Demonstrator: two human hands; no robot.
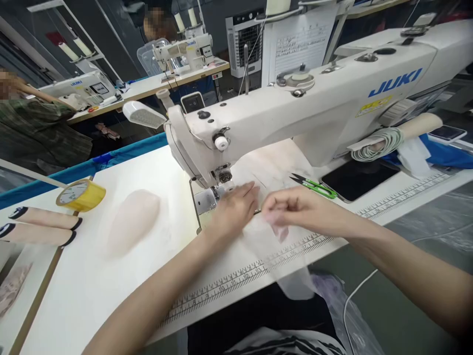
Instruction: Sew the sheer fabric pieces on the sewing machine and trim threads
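Observation:
My left hand [238, 204] lies flat beside the presser foot and needle plate [205, 201] of a white sewing machine [295, 113], its fingers stretched out and slightly blurred. Just to its right, my right hand [291, 204] has its fingers curled round a bunched bit of sheer pale pink fabric [281, 231]. Thin whitish material [297, 283] hangs below over the table's front edge. More pale fabric lies under the machine arm. Green-handled thread snips [318, 186] rest right of my right hand.
A pale pink fabric piece [136, 219] lies on the left of the table, near a yellow tape roll [81, 195] and two pale rolls [40, 226]. A ruler strip [254, 271] runs along the front edge. A dark phone-like slab [360, 177] sits at right. Another person works behind, left.

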